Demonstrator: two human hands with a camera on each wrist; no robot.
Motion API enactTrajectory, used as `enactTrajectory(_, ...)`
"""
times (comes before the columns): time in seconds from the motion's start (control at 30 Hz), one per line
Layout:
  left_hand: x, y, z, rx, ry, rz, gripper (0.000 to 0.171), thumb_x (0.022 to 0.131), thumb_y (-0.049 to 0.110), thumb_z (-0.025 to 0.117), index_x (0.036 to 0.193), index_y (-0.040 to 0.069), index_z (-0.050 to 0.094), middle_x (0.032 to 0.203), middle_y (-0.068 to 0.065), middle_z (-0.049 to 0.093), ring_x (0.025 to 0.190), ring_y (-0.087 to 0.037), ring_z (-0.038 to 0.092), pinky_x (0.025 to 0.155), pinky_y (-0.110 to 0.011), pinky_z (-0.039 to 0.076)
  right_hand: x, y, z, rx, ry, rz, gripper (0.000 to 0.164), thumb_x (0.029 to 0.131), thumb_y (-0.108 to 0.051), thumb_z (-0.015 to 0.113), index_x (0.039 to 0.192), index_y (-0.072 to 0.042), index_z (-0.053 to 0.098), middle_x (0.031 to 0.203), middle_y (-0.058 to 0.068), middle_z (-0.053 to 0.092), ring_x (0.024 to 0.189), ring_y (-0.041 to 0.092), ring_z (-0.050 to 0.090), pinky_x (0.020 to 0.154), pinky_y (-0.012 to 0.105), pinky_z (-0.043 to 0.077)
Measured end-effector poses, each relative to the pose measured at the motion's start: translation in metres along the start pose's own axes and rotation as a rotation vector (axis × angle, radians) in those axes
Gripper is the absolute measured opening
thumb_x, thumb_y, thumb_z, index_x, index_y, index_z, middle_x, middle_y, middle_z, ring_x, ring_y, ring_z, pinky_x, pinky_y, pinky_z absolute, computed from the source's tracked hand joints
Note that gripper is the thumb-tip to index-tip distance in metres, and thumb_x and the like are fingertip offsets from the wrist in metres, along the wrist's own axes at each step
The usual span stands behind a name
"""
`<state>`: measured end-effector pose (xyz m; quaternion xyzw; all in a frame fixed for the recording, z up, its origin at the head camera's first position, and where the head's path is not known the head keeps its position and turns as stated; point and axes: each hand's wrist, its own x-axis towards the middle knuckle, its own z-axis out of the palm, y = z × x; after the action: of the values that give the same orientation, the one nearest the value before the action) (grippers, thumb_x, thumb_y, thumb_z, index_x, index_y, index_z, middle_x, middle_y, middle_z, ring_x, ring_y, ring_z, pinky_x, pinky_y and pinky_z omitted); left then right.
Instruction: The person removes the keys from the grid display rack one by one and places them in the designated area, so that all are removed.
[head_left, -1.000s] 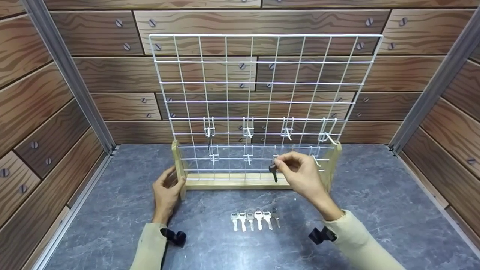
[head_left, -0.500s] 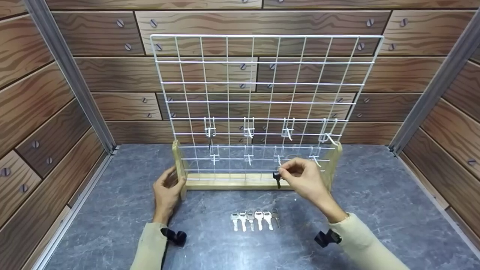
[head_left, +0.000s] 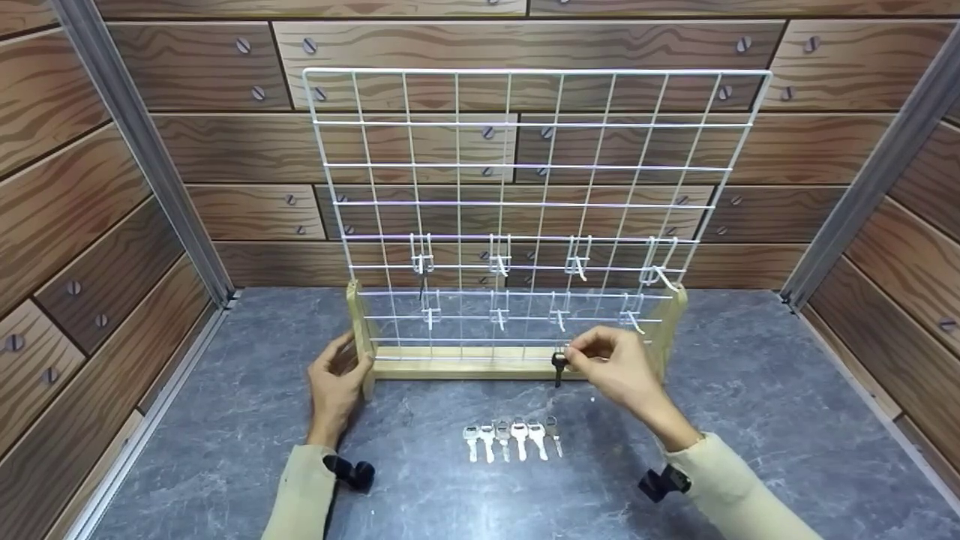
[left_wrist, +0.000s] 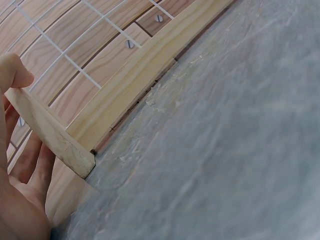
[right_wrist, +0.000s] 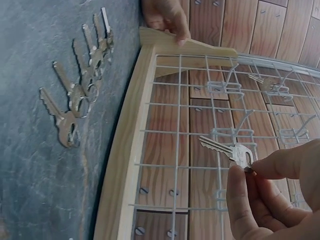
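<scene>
My right hand [head_left: 619, 369] pinches a key [right_wrist: 239, 154] at its head between thumb and fingers; the blade points away from the fingertips. In the head view that key hangs dark in front of the wire grid's lower part, below the lower row of hooks [head_left: 559, 321]. My left hand [head_left: 334, 388] grips the left wooden upright [left_wrist: 52, 132] of the stand, thumb on the near side and fingers behind it. Another key [head_left: 422, 286] hangs from the upper left hook. Several silver keys [head_left: 519, 439] lie in a row on the table before the stand.
The white wire grid [head_left: 510, 166] rises from a wooden base bar [head_left: 465, 367]. Upper hooks [head_left: 577, 264] jut toward me above the lower ones. Wood-patterned walls [head_left: 45, 187] close in the back and both sides of the grey marbled table [head_left: 247, 465].
The right hand has moved down and slightly right with the key, away from the lower hook it was close to. The left hand stays on the upright.
</scene>
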<state>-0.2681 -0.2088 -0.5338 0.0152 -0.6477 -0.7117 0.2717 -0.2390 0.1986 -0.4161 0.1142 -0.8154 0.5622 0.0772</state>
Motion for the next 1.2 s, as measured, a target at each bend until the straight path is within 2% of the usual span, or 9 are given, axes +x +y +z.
enactTrajectory(0.2,0.0,-0.001,0.0,-0.009,0.005,0.007,0.049,0.086,-0.016,0.075,0.133,-0.014,0.065,0.131,-0.038,0.067,0.102,-0.01,0.074,0.094,-0.019,0.061,-0.001,0.005,0.0,-0.018,-0.004,0.017,0.005,0.089,0.005,0.077,0.092,0.007,0.075,0.089,0.017,0.078,0.072,0.012,0.07,0.069,0.019,0.063)
enactTrajectory(0.47,0.0,-0.001,0.0,-0.02,0.007,0.004,0.048,0.086,-0.017,0.075,0.133,-0.014,0.066,0.131,-0.039,0.066,0.104,-0.016,0.074,0.094,-0.022,0.062,-0.002,0.011,-0.001,-0.07,-0.003,0.027,0.005,0.088,0.004,0.079,0.092,0.005,0.076,0.091,0.017,0.079,0.075,0.012,0.072,0.071,0.017,0.062)
enactTrajectory(0.67,-0.001,-0.001,0.0,-0.033,0.008,-0.003,0.049,0.085,-0.018,0.074,0.133,-0.014,0.065,0.131,-0.039,0.066,0.104,-0.017,0.075,0.093,-0.023,0.063,-0.005,0.017,-0.003,-0.064,-0.015,0.044,0.008,0.089,0.004,0.079,0.095,0.008,0.075,0.092,0.018,0.079,0.075,0.014,0.071,0.069,0.018,0.062)
enactTrajectory(0.8,-0.001,0.0,0.0,-0.009,0.006,-0.004,0.048,0.086,-0.016,0.076,0.132,-0.012,0.067,0.131,-0.037,0.068,0.107,-0.022,0.075,0.092,-0.021,0.063,-0.007,0.021,-0.004,-0.053,-0.027,0.056,0.008,0.089,0.004,0.078,0.095,0.009,0.075,0.091,0.018,0.078,0.074,0.015,0.072,0.067,0.018,0.062)
enactTrajectory(1.03,0.0,0.0,0.0,0.013,-0.001,0.005,0.047,0.087,-0.014,0.075,0.134,-0.011,0.067,0.134,-0.036,0.067,0.115,-0.038,0.072,0.09,-0.021,0.063,-0.009,0.028,-0.007,-0.044,-0.035,0.057,0.009,0.089,0.003,0.079,0.094,0.009,0.075,0.091,0.019,0.078,0.072,0.012,0.071,0.068,0.019,0.063)
enactTrajectory(1.13,0.0,-0.001,0.0,0.004,0.001,0.005,0.048,0.087,-0.014,0.075,0.134,-0.011,0.067,0.133,-0.037,0.067,0.114,-0.035,0.073,0.09,-0.021,0.063,-0.009,0.032,-0.007,-0.024,-0.046,0.039,0.009,0.09,0.003,0.079,0.095,0.01,0.075,0.092,0.022,0.078,0.072,0.012,0.071,0.068,0.02,0.063)
enactTrajectory(1.2,0.0,-0.002,0.0,-0.003,0.003,0.002,0.048,0.087,-0.015,0.075,0.134,-0.012,0.067,0.132,-0.037,0.067,0.111,-0.028,0.074,0.09,-0.021,0.063,-0.009,0.036,-0.008,-0.014,-0.057,0.026,0.01,0.091,0.003,0.079,0.095,0.011,0.074,0.092,0.024,0.078,0.072,0.013,0.072,0.068,0.02,0.064)
